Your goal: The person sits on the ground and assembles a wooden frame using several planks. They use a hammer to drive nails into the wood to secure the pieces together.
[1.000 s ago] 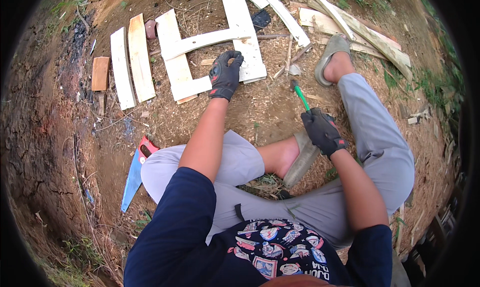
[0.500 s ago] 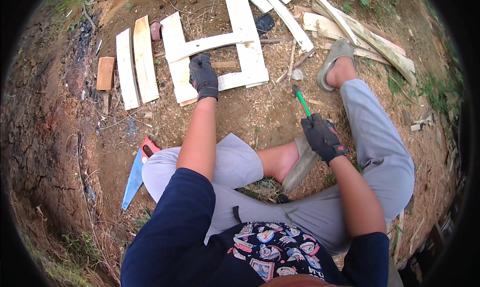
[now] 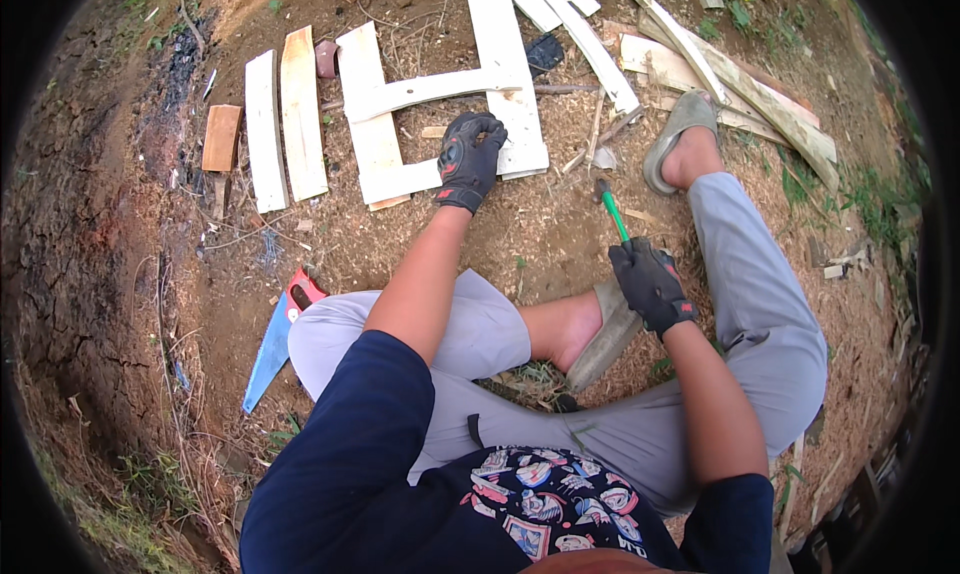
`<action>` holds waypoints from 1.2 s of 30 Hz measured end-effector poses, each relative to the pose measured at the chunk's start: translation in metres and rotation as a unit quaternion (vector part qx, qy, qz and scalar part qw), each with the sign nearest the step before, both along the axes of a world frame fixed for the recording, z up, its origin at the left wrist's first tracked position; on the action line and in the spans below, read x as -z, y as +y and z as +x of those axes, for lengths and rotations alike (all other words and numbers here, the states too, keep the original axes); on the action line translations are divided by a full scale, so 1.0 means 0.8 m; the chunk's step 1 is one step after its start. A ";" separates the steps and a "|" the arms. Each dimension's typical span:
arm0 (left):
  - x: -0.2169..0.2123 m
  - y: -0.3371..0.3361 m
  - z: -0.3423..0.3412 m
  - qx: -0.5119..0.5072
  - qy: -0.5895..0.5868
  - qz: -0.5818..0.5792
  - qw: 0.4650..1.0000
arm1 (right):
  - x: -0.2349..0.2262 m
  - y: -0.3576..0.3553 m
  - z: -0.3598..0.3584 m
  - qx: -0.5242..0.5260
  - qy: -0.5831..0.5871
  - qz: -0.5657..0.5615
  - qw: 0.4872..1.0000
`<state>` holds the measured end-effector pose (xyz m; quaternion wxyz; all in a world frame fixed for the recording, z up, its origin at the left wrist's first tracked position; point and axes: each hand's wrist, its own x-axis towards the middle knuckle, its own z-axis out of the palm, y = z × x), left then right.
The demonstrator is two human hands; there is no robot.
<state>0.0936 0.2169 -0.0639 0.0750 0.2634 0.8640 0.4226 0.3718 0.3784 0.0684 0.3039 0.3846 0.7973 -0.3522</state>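
My left hand (image 3: 470, 159), in a black work glove, is over the near cross board (image 3: 398, 182) of a pale wooden frame. Its fingers are curled together; whatever they pinch is too small to make out. Two side boards, the left one (image 3: 370, 69) and the right one (image 3: 496, 39), lie under that cross board and a far cross board (image 3: 430, 91). My gloved right hand (image 3: 650, 286) is wrapped round the green handle of a hammer (image 3: 613, 214). The hammer's dark head points away from me, above the ground to the right of the frame.
Two loose boards (image 3: 303, 114) and a short brown block (image 3: 221, 139) lie left of the frame. A handsaw (image 3: 270, 349) with a blue blade and red handle rests by my left knee. Several planks (image 3: 720, 74) are piled at the far right. Wood chips cover the soil.
My left hand has moved right along the near cross board, from its left part toward the right side board. The right hand still holds the hammer, nearly in place. The view has shifted slightly.
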 end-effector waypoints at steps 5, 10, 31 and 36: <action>0.003 0.018 0.035 0.059 0.000 -0.060 0.996 | 0.000 0.003 0.001 -0.016 -0.002 0.007 1.000; 0.016 0.015 0.038 0.069 0.000 -0.048 0.996 | -0.008 0.002 -0.005 -0.038 -0.008 0.014 0.999; 0.034 -0.020 0.024 -0.090 0.113 -0.130 0.981 | 0.138 0.092 -0.296 0.447 0.277 -0.265 0.808; 0.034 -0.017 0.024 -0.102 0.105 -0.117 0.982 | 0.160 0.082 -0.316 0.278 0.240 -0.097 0.925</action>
